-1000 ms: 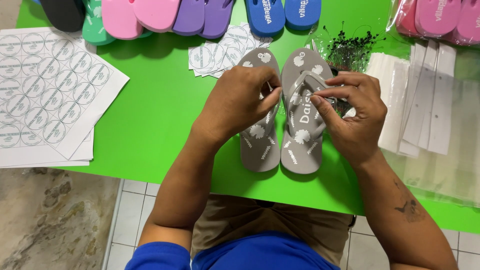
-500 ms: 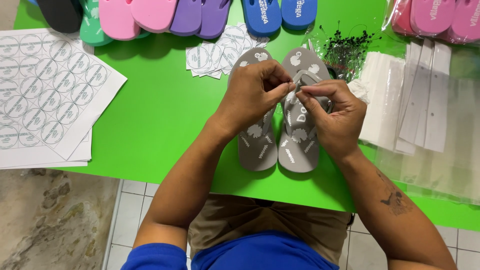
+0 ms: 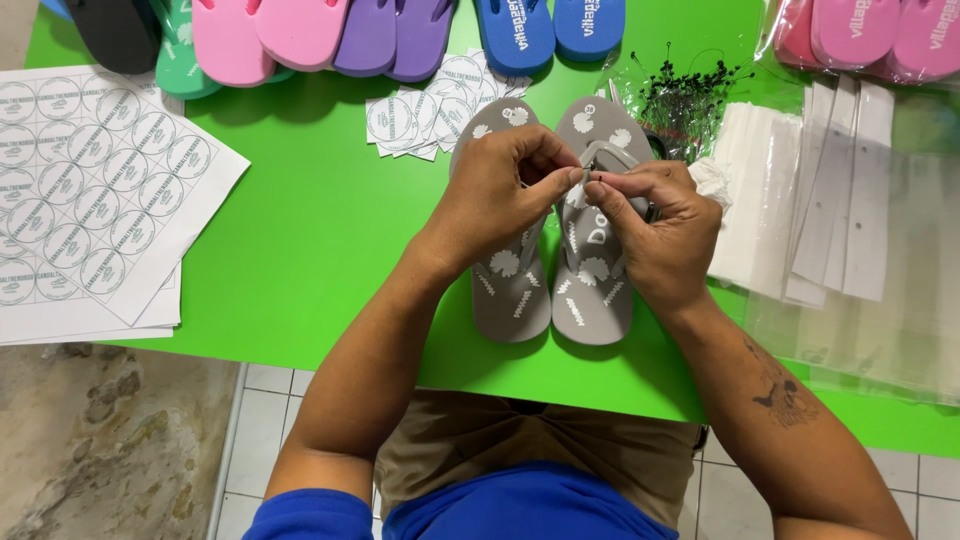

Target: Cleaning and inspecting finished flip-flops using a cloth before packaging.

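The green worktop (image 3: 300,250) carries sheets of round stickers (image 3: 90,180) at its left edge, a row of coloured flip-flops (image 3: 300,35) along the far edge and clear bags with white card strips (image 3: 830,200) toward the right, while the grey flip-flop pair (image 3: 545,290) lies side by side at the middle of the near edge. Over the pair, the left hand (image 3: 500,195) and right hand (image 3: 655,225) meet fingertip to fingertip, both pinched narrow on the grey straps (image 3: 610,155) (something tiny may sit between them, too small to tell). The step in hand looks like joining the two straps, which calls for a steady pinch and fine threading.
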